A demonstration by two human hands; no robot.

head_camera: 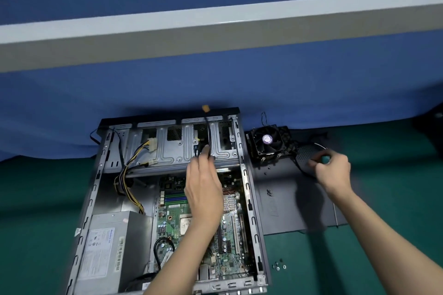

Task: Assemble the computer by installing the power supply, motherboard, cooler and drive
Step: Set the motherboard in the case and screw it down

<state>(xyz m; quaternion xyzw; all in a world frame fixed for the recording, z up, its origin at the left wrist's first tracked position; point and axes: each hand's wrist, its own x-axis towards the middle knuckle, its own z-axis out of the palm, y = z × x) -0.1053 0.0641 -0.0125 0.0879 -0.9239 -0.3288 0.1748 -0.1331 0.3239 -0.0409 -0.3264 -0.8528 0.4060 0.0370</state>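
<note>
Well, seen from the head camera, my left hand (203, 189) is inside the case (249, 198), fingertips pinched on a black cable (208, 131) that runs straight away from me up the drive cage (167, 150). Toward me from that grip, under my wrist, lies the motherboard (172, 222) with its processor (185, 224) uncovered. Further left and nearer me sits the power supply (112, 246).

My right hand (333, 170) is outside the case, fingers curled over the edge of a dark mesh disc (304, 154) on the side panel (287, 198). The cooler (268, 142) stands just left of and beyond that grip, fan up, so my right hand is plainly the nearer one. I judge the cooler must travel left and toward me to reach the processor. I can pick out no drive.

The power supply's white label and the fan's purple hub sticker carry print too small to read.
</note>
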